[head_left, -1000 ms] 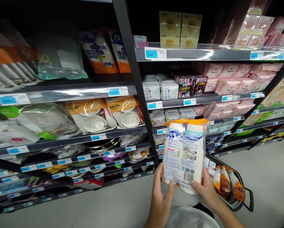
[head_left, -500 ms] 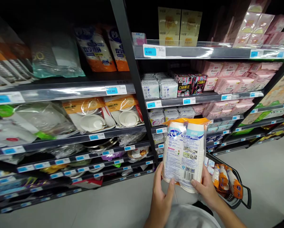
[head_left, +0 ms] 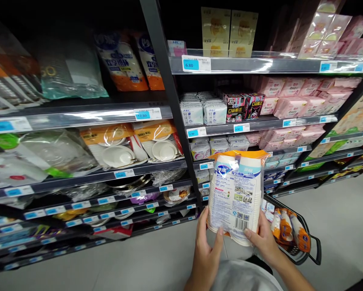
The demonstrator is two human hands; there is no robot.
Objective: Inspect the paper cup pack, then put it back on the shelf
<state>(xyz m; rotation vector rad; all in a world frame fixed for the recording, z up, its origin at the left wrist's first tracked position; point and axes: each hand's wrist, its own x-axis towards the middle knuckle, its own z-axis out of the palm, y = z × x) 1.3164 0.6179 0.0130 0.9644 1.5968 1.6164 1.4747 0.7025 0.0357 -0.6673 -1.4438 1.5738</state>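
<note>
A clear and orange pack of paper cups (head_left: pixel 235 198) is held up in front of me, its printed back with a barcode facing me. My left hand (head_left: pixel 208 242) grips its lower left corner, thumb on the front. At the lower right side, my right hand (head_left: pixel 262 238) is closed on the same pack, thumb also on the front. The fingers behind the pack are hidden. Two similar orange-bottomed cup packs (head_left: pixel 123 62) stand on the upper left shelf.
A black shopping basket (head_left: pixel 305 224) with several orange packs stands on the floor at right. Shelves (head_left: pixel 181 135) with price tags run across the view, holding bagged plates (head_left: pixel 117 155), pink packets (head_left: pixel 293 103) and yellow boxes (head_left: pixel 216 32). Grey floor (head_left: pixel 139 262) lies below.
Almost nothing differs. Both hands keep the pack of paper cups in the same place, and the view has shifted very slightly.
</note>
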